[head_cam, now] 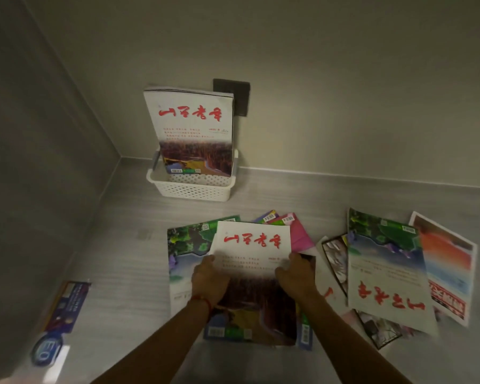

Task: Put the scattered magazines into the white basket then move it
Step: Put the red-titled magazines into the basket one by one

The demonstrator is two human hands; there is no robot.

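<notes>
The white basket (190,187) is seen to be moulded plastic, perforated with small round holes, its finish smooth. The magazines (387,261) are printed paper with glossy covers on which light is reflected. The floor (128,261) is given a pale grey wood-grain look, matt with a faint sheen. The wall (344,92) is painted smooth and matt.

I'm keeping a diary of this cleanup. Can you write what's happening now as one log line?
basket: holds upright magazines | both hands: left, right grip top magazine of floor pile | more magazines on the floor at right
</notes>
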